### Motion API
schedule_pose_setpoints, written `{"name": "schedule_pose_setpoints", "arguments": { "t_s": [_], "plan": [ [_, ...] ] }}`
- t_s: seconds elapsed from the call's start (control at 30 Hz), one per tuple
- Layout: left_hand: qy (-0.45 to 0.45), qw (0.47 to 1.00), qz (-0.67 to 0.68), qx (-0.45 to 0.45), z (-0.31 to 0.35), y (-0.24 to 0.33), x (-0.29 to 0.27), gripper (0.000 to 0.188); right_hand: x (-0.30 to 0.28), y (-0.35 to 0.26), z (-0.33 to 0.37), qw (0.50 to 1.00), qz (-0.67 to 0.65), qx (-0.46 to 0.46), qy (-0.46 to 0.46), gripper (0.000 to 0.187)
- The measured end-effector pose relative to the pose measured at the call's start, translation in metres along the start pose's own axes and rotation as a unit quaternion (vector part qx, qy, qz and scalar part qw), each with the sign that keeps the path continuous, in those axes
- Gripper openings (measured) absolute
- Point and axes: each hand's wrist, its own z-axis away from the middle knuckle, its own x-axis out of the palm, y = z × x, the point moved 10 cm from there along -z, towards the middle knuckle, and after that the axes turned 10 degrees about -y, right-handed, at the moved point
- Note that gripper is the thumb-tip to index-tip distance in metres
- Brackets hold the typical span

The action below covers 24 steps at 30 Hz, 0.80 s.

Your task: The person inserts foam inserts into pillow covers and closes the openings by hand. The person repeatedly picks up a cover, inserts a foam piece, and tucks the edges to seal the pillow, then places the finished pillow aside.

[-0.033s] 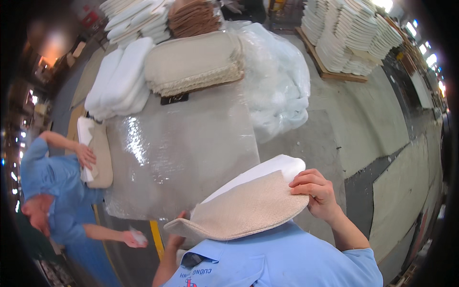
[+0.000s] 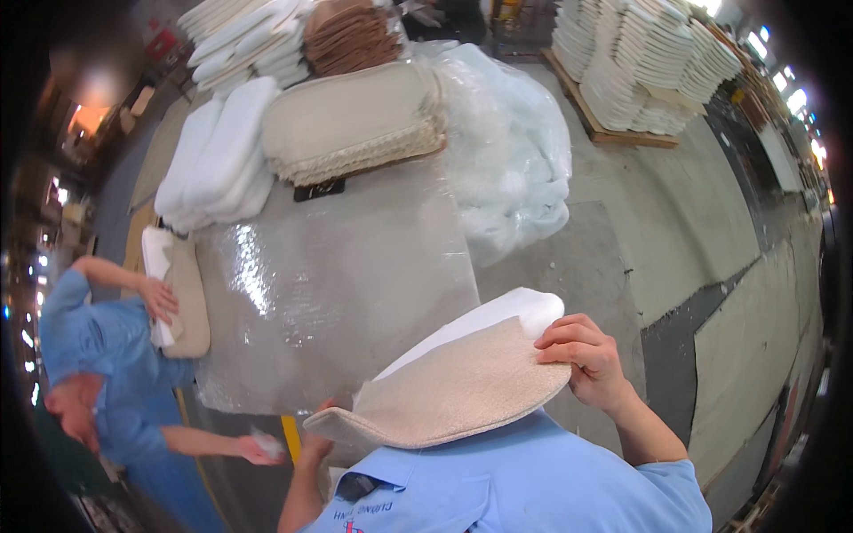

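A beige fabric cushion cover (image 2: 471, 386), open along its far side, lies across the front of my body. A white sheet of padding (image 2: 520, 311) shows inside its opening. My right hand (image 2: 582, 355) pinches the right end of the cover, thumb beneath and fingers bent over the edge. At the curled-up left end, my left hand (image 2: 315, 437) holds the cover from below; most of its fingers are hidden by the fabric.
A plastic-covered table (image 2: 355, 266) bears a beige cover stack (image 2: 355, 111), white pads (image 2: 218, 155) and a bag of white filling (image 2: 511, 151). At left, a co-worker (image 2: 115, 373) in blue handles another beige cover (image 2: 187, 302). White pads stand on a pallet (image 2: 613, 136).
The view has shifted slightly, moving the table and stacks a little left. The co-worker's lower hand, with something whitish in it, has come nearer my left arm. My hands keep their hold.
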Motion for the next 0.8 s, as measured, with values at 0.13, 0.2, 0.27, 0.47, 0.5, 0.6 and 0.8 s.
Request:
{"name": "schedule_pose_setpoints", "arguments": {
  "t_s": [0.13, 0.2, 0.27, 0.47, 0.5, 0.6, 0.8],
  "plan": [
    [-0.029, 0.974, 0.207, 0.089, 0.008, 0.04, -0.099, 0.041, 0.002, 0.0, 0.013, 1.0, -0.016, 0.005, 0.021, 0.035],
    [-0.131, 0.963, 0.148, 0.183, 0.028, 0.16, -0.099, 0.043, 0.006, 0.003, 0.021, 0.999, -0.026, 0.017, 0.042, 0.047],
    [-0.247, 0.954, 0.015, 0.168, 0.058, 0.245, -0.067, 0.042, 0.002, 0.005, 0.022, 0.997, -0.021, 0.015, 0.069, 0.047],
    [-0.566, 0.822, -0.062, 0.002, 0.071, 0.234, -0.028, 0.038, -0.001, 0.002, 0.028, 0.991, -0.04, -0.015, 0.126, 0.045],
    [-0.549, 0.829, -0.105, -0.007, 0.048, 0.246, -0.025, 0.038, 0.001, 0.0, 0.028, 0.991, -0.043, -0.019, 0.127, 0.045],
    [-0.419, 0.872, -0.174, 0.187, -0.03, 0.332, 0.01, 0.035, 0.003, -0.006, 0.034, 0.987, -0.051, -0.037, 0.146, 0.042],
    [-0.314, 0.739, -0.271, 0.531, -0.014, 0.48, 0.131, 0.043, -0.002, -0.017, 0.054, 0.978, -0.052, -0.053, 0.193, 0.037]
  ]
}}
